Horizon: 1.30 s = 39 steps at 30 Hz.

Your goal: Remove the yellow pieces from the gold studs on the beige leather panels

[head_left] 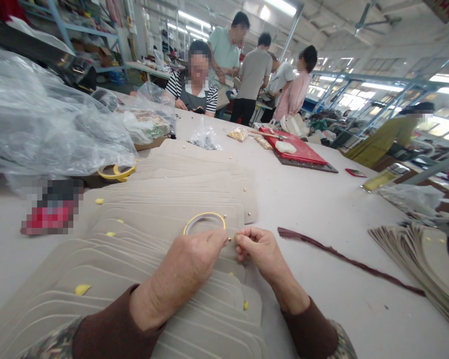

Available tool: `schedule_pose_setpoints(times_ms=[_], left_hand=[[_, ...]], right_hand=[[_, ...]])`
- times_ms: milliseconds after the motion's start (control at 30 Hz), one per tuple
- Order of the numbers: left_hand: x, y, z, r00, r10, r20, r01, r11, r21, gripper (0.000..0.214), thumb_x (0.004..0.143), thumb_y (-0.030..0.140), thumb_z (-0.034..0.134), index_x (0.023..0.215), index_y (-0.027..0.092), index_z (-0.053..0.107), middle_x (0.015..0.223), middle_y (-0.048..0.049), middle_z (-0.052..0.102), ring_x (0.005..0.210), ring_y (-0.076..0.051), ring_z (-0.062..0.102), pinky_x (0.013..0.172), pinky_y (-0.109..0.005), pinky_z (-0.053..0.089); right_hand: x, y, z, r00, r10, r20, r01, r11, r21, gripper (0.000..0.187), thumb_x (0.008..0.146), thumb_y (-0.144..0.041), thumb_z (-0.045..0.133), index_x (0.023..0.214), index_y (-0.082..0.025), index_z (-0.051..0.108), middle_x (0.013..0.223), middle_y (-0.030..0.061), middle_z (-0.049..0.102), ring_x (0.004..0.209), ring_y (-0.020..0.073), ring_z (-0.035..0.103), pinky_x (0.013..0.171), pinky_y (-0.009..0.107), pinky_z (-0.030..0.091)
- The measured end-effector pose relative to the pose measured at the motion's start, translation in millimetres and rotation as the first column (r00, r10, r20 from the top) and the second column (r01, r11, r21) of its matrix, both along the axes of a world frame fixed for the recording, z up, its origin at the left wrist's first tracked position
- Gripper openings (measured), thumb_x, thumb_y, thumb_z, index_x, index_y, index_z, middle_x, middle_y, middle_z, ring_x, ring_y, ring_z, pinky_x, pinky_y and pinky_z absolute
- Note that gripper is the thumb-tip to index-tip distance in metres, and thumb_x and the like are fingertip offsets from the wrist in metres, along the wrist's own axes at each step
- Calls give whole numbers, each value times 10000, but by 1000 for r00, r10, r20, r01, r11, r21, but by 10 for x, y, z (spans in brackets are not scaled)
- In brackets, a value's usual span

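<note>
My left hand and my right hand meet over a fanned row of beige cut panels on the table. Both are closed in a pinch around a small gold stud at a panel's edge. A roll of yellow tape lies on the panels just beyond my left fingers. More gold studs dot the panels further away. Small yellow tape scraps lie on the panels to the left.
Clear plastic bags pile up at the left. A dark red strip crosses the table on the right, near another panel stack. A red cutting board lies further back. Several people sit or stand at the far end.
</note>
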State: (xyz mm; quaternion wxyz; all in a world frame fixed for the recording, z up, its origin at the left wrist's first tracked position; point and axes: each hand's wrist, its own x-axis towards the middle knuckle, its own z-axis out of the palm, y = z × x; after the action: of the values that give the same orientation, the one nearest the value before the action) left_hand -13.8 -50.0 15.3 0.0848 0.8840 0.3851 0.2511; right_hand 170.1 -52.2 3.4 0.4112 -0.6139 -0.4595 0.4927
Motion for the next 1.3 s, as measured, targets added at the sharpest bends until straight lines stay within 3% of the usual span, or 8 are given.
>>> schedule_pose_setpoints(times_ms=[167,467,567,667,767,1000,1133,1300], left_hand=[[-25,63,14,967,79,-244,-102,992,-81,161,917,90,438,873,211,535,813,-7,634,758,-203,619,608,-299,436],[2,63,40,963,73,-261,-101,990,-98,133,932,122,444,897,208,539,823,-11,633,785,-212,617,639,-315,475],[-29,125,32,960,156,-234,-163,987,-10,134,944,145,432,896,204,543,838,-22,629,829,-219,609,673,-324,482],[-67,202,25,943,238,-233,-237,971,32,142,944,139,426,900,200,546,841,-24,628,843,-218,606,667,-317,478],[-89,239,12,940,239,-245,-242,970,19,129,930,125,446,912,206,545,844,-16,623,836,-213,604,660,-311,474],[-75,231,28,938,227,-260,-236,972,-2,146,925,118,439,922,207,555,855,-21,625,833,-211,599,639,-305,458],[-75,229,21,936,233,-263,-243,970,-8,154,919,109,435,922,205,554,858,-27,625,837,-214,599,642,-306,453],[-66,203,16,935,209,-287,-232,972,-46,178,918,102,418,911,211,559,806,-22,625,765,-203,594,624,-300,441]], right_hand=[[99,19,-121,990,80,116,-83,996,13,235,738,-348,652,784,-122,700,555,-7,617,459,99,534,478,215,457],[-36,1,-67,810,47,585,-228,944,240,166,796,-208,566,704,-169,699,591,5,653,537,131,572,546,230,415],[-17,19,-115,796,42,603,-235,941,245,124,816,-232,580,818,-176,690,555,-16,626,519,135,569,545,237,415],[52,5,-165,874,16,487,-132,970,206,207,830,-301,600,987,-170,631,512,-50,589,472,139,568,509,239,428],[110,-46,-188,933,31,359,-101,979,177,184,857,-339,570,884,-167,631,569,-18,630,490,143,599,492,239,449],[-10,-54,-208,779,-63,624,-237,892,386,146,856,-232,589,808,-191,721,762,36,729,679,166,648,674,264,458],[-26,-27,-146,695,-10,719,-325,888,326,152,850,-201,587,761,-195,711,696,14,698,628,149,614,634,250,423],[75,-103,-6,610,265,747,-517,847,122,155,831,-175,599,736,-205,717,684,-4,686,623,132,597,625,234,416]])
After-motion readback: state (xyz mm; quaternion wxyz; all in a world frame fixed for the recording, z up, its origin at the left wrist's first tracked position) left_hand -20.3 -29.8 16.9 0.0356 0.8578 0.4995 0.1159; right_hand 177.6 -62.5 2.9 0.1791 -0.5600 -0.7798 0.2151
